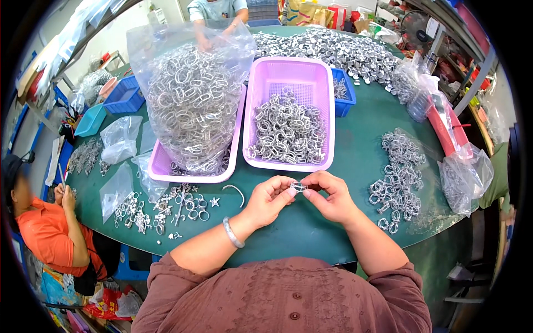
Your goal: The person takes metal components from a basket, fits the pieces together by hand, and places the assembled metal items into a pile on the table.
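Note:
Between my two hands, just in front of the right purple basket (290, 71), is a small silver openwork metal ring (298, 187). My left hand (271, 201), below whose wrist sits a pale bangle, pinches one side with thumb and fingers. My right hand (334, 201) pinches the other side. Many similar silver pieces (290, 130) are heaped in that basket. A large clear bag (191, 105) full of silver ring-shaped pieces stands in the left purple basket (191, 178). To the right of my right hand lies a loose pile of silver rings (398, 177).
Loose rings and a star piece (215, 202) lie left on the green table (355, 144). Blue bins (123, 95) and a teal tray (90, 120) stand farther left. Flat silver pieces (333, 50) cover the far side. One person sits left, another works opposite.

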Demonstrator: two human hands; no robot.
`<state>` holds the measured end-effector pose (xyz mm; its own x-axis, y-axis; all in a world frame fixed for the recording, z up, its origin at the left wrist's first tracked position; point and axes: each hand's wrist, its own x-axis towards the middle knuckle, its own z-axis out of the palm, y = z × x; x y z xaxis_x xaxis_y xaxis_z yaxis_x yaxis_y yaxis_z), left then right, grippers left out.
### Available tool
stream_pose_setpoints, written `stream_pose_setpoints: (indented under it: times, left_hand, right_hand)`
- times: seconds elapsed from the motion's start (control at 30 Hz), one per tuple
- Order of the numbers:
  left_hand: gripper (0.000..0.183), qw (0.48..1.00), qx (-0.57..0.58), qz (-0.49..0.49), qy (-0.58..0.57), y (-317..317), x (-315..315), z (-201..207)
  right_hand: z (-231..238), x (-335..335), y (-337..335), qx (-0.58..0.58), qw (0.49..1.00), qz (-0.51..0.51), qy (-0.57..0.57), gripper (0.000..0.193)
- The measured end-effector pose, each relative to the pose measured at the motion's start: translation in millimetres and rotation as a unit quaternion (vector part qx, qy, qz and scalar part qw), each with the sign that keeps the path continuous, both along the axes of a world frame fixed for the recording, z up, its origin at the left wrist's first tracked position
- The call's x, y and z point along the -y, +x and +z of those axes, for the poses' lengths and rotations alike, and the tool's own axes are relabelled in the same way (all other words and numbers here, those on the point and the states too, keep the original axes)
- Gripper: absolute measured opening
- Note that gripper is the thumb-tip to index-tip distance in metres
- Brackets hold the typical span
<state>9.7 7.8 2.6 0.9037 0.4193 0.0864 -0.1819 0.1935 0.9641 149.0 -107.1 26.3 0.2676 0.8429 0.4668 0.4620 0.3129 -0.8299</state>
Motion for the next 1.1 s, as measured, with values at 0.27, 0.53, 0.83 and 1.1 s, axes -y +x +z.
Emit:
stream_pose_setpoints:
  times: [0.27,0.53,0.83,1.1]
  left_hand:
    - [0.020,1.000,-0.005,-0.001,-0.001,0,0,-1]
    - [0.020,1.000,0.003,-0.003,0.010,0,0,-1]
    - [0.024,0.998,0.055,-0.014,-0.002,-2,3,3]
    - [0.031,0.997,0.074,0.004,0.029,0,-2,3]
  right_hand:
    - [1,1,0,-0.004,1.000,0.000,-0.006,0.016]
    - [0,1,1,-0.004,1.000,0.004,0.004,0.018]
    - [-10,1,0,-0.098,0.995,0.015,0.003,0.031]
    - [-13,-3,4,-0.117,0.993,0.025,-0.009,0.032]
